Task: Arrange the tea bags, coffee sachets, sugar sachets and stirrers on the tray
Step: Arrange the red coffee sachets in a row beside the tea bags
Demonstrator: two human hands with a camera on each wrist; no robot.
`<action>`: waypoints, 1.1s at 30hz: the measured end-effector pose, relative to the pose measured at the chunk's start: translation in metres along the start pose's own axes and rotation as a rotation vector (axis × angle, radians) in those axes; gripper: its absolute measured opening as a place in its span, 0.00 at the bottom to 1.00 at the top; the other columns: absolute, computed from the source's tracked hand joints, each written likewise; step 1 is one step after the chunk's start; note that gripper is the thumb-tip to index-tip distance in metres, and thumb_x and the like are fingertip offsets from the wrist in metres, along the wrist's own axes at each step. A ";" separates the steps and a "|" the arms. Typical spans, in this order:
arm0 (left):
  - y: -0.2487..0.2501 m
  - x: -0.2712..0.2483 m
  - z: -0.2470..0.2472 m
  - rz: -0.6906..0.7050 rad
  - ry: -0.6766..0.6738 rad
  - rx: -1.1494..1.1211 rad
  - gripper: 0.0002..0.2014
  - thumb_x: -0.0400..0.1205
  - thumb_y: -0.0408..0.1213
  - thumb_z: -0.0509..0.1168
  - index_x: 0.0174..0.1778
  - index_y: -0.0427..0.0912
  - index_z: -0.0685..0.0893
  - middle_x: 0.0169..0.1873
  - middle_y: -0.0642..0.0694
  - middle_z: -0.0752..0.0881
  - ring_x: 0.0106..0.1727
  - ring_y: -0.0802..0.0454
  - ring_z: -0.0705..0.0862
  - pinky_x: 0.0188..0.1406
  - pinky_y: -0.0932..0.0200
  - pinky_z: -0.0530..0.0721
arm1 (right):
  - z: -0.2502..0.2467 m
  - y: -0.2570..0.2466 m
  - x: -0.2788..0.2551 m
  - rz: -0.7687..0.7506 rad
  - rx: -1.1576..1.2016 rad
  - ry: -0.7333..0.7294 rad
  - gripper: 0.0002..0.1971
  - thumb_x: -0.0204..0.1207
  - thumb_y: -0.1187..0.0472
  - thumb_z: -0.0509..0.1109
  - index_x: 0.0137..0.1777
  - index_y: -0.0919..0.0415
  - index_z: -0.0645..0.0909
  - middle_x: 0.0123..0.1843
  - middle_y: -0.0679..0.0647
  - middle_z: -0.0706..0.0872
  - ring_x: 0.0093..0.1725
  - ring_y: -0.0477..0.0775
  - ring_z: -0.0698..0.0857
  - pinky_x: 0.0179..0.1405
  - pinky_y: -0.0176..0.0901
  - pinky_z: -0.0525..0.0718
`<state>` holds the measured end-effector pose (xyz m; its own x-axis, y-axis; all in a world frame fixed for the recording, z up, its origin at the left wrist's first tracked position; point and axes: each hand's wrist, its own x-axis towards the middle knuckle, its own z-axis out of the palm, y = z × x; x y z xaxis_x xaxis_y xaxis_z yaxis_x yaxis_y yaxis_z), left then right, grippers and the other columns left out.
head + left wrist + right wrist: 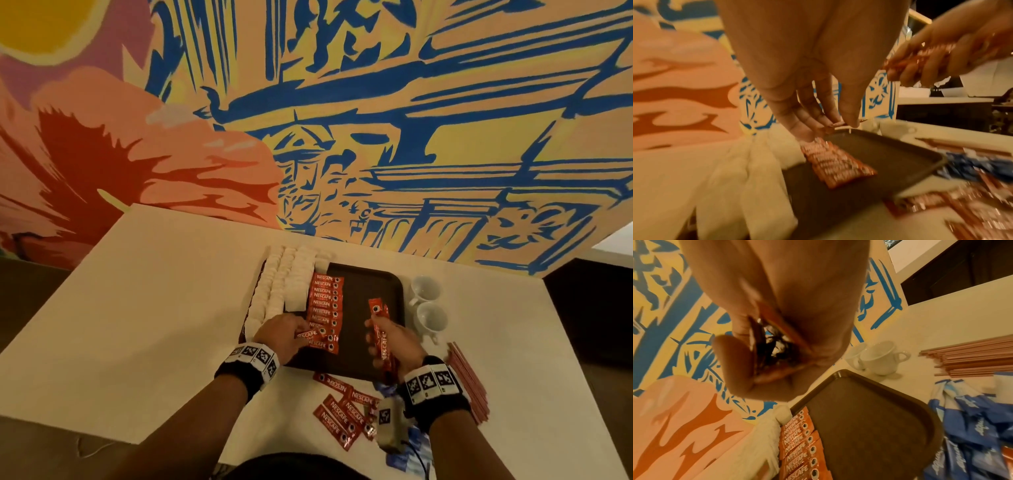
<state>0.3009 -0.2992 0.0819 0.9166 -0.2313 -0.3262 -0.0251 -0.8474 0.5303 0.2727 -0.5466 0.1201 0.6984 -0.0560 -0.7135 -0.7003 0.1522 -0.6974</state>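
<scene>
left hand [281, 334] pinches glossy red sachet [312, 335] | dark tray [373, 287] (rounded corners)

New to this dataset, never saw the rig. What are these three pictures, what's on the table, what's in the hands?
There is no robot: a person works with bare hands and wears three cameras. The big picture comes from the head, looking down. The other two come from the wrists, looking along the fingers.

On the white table sits a dark tray. It carries rows of white sachets and a column of red coffee sachets. More loose coffee sachets, blue packets, stirrers and two white cups lie off the tray.

The left hand pinches one coffee sachet at the column's near end. The right hand grips a bunch of coffee sachets over the tray.
</scene>
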 end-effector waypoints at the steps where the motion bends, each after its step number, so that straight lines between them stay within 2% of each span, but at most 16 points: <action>1: -0.006 0.004 0.010 -0.024 -0.038 0.011 0.16 0.83 0.46 0.70 0.67 0.52 0.84 0.63 0.53 0.84 0.63 0.53 0.83 0.64 0.58 0.79 | -0.001 0.002 0.001 0.023 0.014 -0.003 0.15 0.83 0.50 0.70 0.59 0.62 0.84 0.38 0.55 0.83 0.29 0.50 0.80 0.21 0.41 0.75; 7: -0.029 0.024 0.059 -0.007 -0.190 0.151 0.15 0.85 0.45 0.65 0.68 0.55 0.83 0.64 0.50 0.78 0.65 0.48 0.78 0.68 0.51 0.78 | 0.001 0.004 0.004 0.032 -0.001 0.031 0.14 0.81 0.48 0.74 0.55 0.59 0.83 0.39 0.55 0.85 0.32 0.51 0.81 0.25 0.42 0.78; 12: -0.035 0.035 0.082 0.042 -0.189 0.234 0.20 0.86 0.46 0.64 0.75 0.55 0.78 0.74 0.49 0.75 0.75 0.42 0.72 0.76 0.45 0.73 | 0.002 0.004 0.001 0.044 0.105 -0.004 0.16 0.79 0.45 0.75 0.51 0.58 0.80 0.39 0.54 0.84 0.31 0.50 0.80 0.24 0.40 0.75; 17: -0.032 0.037 0.092 0.084 -0.164 0.253 0.21 0.86 0.50 0.64 0.76 0.56 0.76 0.78 0.51 0.71 0.79 0.42 0.68 0.80 0.38 0.66 | -0.001 0.006 -0.006 0.037 0.250 -0.060 0.10 0.79 0.52 0.70 0.49 0.59 0.78 0.38 0.55 0.82 0.30 0.51 0.77 0.22 0.38 0.73; 21: -0.031 0.039 0.097 0.101 -0.133 0.260 0.21 0.87 0.49 0.63 0.77 0.55 0.75 0.79 0.51 0.72 0.78 0.43 0.69 0.79 0.40 0.68 | 0.000 0.005 -0.007 0.052 0.289 -0.067 0.08 0.74 0.58 0.67 0.50 0.61 0.77 0.38 0.56 0.82 0.31 0.51 0.77 0.22 0.38 0.73; 25: -0.031 0.040 0.098 0.107 -0.132 0.258 0.20 0.86 0.49 0.64 0.75 0.56 0.76 0.78 0.53 0.73 0.78 0.43 0.69 0.79 0.40 0.68 | 0.003 0.003 -0.007 0.057 0.283 -0.048 0.06 0.80 0.61 0.63 0.52 0.62 0.77 0.38 0.57 0.82 0.31 0.53 0.80 0.24 0.41 0.77; 29: -0.030 0.039 0.092 0.078 -0.108 0.234 0.22 0.84 0.49 0.67 0.76 0.56 0.76 0.78 0.52 0.72 0.80 0.41 0.68 0.80 0.38 0.67 | 0.006 0.001 -0.005 0.033 0.222 -0.030 0.08 0.84 0.61 0.66 0.58 0.66 0.78 0.40 0.59 0.85 0.34 0.55 0.85 0.29 0.46 0.83; 33: -0.020 0.037 0.074 0.071 -0.021 0.191 0.20 0.84 0.48 0.65 0.74 0.53 0.76 0.75 0.52 0.74 0.77 0.44 0.70 0.79 0.43 0.69 | 0.008 -0.003 -0.005 0.000 0.226 -0.058 0.12 0.84 0.60 0.69 0.61 0.67 0.77 0.40 0.61 0.85 0.34 0.57 0.87 0.30 0.48 0.87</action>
<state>0.3059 -0.3267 0.0010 0.9012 -0.3023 -0.3106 -0.1667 -0.9033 0.3954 0.2720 -0.5386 0.1262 0.7105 -0.0002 -0.7037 -0.6539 0.3694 -0.6603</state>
